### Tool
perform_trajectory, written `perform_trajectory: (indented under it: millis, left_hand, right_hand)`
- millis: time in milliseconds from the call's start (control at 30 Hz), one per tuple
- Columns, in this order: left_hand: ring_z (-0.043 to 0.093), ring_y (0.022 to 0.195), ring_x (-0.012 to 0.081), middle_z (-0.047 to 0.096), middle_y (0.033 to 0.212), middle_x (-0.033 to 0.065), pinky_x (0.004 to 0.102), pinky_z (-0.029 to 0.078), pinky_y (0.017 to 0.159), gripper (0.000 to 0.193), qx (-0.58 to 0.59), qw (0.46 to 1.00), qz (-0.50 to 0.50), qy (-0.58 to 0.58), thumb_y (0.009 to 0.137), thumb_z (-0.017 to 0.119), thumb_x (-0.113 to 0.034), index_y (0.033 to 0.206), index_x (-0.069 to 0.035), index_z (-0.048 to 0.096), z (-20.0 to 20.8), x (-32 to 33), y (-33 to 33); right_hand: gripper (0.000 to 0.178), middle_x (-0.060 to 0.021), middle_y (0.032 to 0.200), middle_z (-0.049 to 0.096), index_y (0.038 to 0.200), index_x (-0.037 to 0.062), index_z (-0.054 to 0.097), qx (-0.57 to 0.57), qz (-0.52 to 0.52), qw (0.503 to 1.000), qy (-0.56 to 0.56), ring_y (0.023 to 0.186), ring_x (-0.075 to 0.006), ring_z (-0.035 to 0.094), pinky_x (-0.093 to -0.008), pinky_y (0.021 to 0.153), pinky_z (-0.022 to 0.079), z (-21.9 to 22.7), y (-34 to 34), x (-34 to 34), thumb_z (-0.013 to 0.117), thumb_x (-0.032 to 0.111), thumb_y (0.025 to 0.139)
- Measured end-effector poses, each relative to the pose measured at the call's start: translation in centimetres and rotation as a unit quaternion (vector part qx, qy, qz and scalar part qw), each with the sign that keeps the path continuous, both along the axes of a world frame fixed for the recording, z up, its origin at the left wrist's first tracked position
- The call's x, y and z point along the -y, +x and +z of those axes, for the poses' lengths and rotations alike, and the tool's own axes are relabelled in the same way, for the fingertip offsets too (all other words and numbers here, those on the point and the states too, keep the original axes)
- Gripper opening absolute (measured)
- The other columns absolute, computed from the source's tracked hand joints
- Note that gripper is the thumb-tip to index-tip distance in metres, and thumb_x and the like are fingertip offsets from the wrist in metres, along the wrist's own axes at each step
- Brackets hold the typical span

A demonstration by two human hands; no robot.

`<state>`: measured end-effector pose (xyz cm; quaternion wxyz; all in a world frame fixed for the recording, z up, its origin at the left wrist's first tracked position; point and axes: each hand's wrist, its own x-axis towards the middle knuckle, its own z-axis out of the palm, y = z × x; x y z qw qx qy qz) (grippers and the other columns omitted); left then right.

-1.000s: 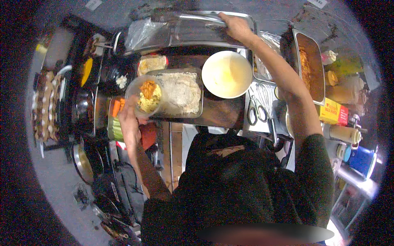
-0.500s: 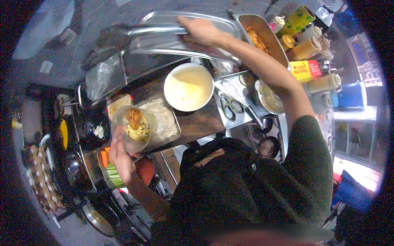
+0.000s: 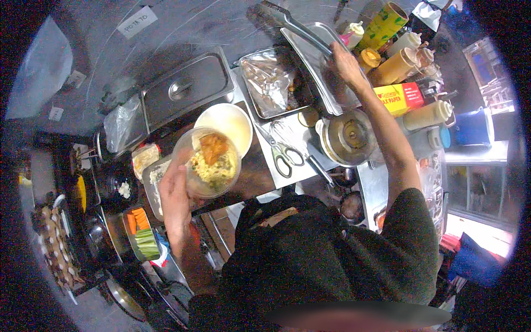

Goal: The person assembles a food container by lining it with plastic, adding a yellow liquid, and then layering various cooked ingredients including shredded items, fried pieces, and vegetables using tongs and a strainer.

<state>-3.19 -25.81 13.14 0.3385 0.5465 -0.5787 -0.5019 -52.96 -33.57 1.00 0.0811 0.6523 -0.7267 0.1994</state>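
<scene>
My left hand (image 3: pixel 174 193) holds a clear plastic bowl (image 3: pixel 208 162) with yellow rice and an orange piece of food, lifted above the dark counter. Behind the bowl stands a white bowl (image 3: pixel 225 123). My right hand (image 3: pixel 345 62) reaches far out and grips the edge of a flat steel lid (image 3: pixel 318 66), tilted over a tray at the back right. Next to it lies a steel pan covered with clear film (image 3: pixel 271 83).
A lidded steel pan (image 3: pixel 188 87) is at the back left. Scissors and a whisk (image 3: pixel 285 149) lie beside a round steel pot (image 3: pixel 348 135). Sauce bottles (image 3: pixel 398 61) and a yellow box (image 3: pixel 401 98) crowd the right. Carrot and cucumber sticks (image 3: pixel 141 232) sit lower left.
The view has swung left. My right hand has carried the steel lid to the right, off the pan. My left hand has raised the clear bowl closer to the white bowl.
</scene>
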Motion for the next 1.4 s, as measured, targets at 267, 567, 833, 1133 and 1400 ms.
perform_trajectory:
  millis: [267,567,833,1133,1400]
  left_hand:
    - [0.054,0.045,0.0115,0.061,0.075,0.0069,0.0206,0.042,0.034,0.034,-0.153,0.976,-0.13,0.083,0.094,0.041,-0.021,0.118,0.0,0.051,-1.2,3.1,-15.6]
    - [0.064,0.054,0.0237,0.062,0.074,0.018,0.0318,0.049,0.044,0.037,0.099,0.962,-0.218,-0.131,0.09,0.047,-0.03,0.093,0.006,0.058,-5.5,6.3,-35.1]
    - [0.061,0.088,0.0358,0.059,0.094,0.028,0.0478,0.047,0.075,0.036,0.345,0.889,-0.167,-0.252,0.086,0.049,-0.031,0.098,0.001,0.061,-12.4,14.6,-27.0]
    - [0.06,0.088,0.0408,0.06,0.094,0.0283,0.0488,0.048,0.075,0.025,0.414,0.857,-0.167,-0.259,0.081,0.047,-0.015,0.097,0.001,0.058,-16.8,21.8,-26.5]
    - [0.059,0.086,0.042,0.061,0.087,0.0239,0.0502,0.047,0.074,0.018,0.281,0.864,-0.217,-0.357,0.081,0.047,-0.01,0.093,-0.001,0.057,-12.8,26.1,-27.6]
  right_hand:
    - [0.036,-0.0267,0.081,0.059,0.107,0.0041,0.037,0.118,-0.08,0.988,0.051,0.08,-0.0437,0.058,-0.0507,0.068,0.045,2.6,-3.9,-5.3,0.057,0.013,0.078]
    - [0.04,-0.0153,0.082,0.062,0.108,0.0036,0.048,0.176,-0.202,0.963,-0.025,0.074,-0.0253,0.062,-0.036,0.066,0.048,8.2,-4.4,-16.4,0.067,0.021,0.077]
    - [0.042,-0.0064,0.083,0.06,0.111,0.0025,0.051,0.395,-0.197,0.895,0.06,0.073,-0.0118,0.052,-0.026,0.067,0.043,14.6,-0.5,-26.2,0.067,0.023,0.079]
    - [0.048,-0.0138,0.094,0.062,0.12,0.0084,0.048,0.114,-0.137,0.976,0.126,0.076,-0.0264,0.062,-0.0373,0.064,0.045,17.8,7.3,-26.0,0.066,0.021,0.077]
    - [0.03,-0.0125,0.077,0.056,0.106,0.0027,0.051,-0.174,-0.047,0.955,0.234,0.074,-0.0258,0.06,-0.0368,0.054,0.05,14.8,14.2,-17.6,0.052,0.01,0.077]
